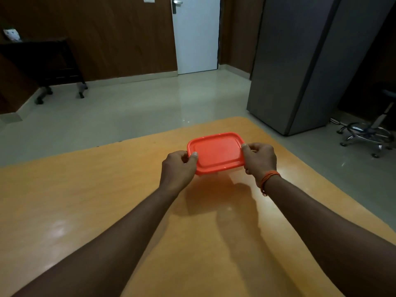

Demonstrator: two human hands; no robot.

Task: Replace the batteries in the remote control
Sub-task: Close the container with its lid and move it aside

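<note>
Both hands are gripping an orange lid (216,152), a rectangular one with rounded corners and a raised rim. Can't tell whether there is a container under it; only the lid's top face and near edge are showing.

Left hand (179,168) is pinching the lid's left short edge, thumb lying on top at the near-left corner, fingers curled underneath. Right hand (259,158) is pinching the right short edge the same way, thumb on top near the far-right corner, fingers wrapped below. An orange thread band (269,179) is sitting on the right wrist.

The lid is being held roughly level, slightly rotated so its long side is running left to right. It is casting an orange-tinted shadow on the wood just beneath and nearer the camera, so it is looking lifted off the surface rather than resting on it, though I can't be sure of contact.

Position: over the far part of the tabletop (85,200), near the far edge and closer to the far-right corner than to the left side. The tabletop is light orange-brown wood with glare patches.

Remote control and batteries: not showing anywhere in this view, so I can't tell where they are.

Background: a white door (196,35) in a brown panelled wall, a grey cabinet (300,61) to the right, a chrome chair base (368,136) beyond it, a dark wheeled stand (53,65) at far left.
</note>
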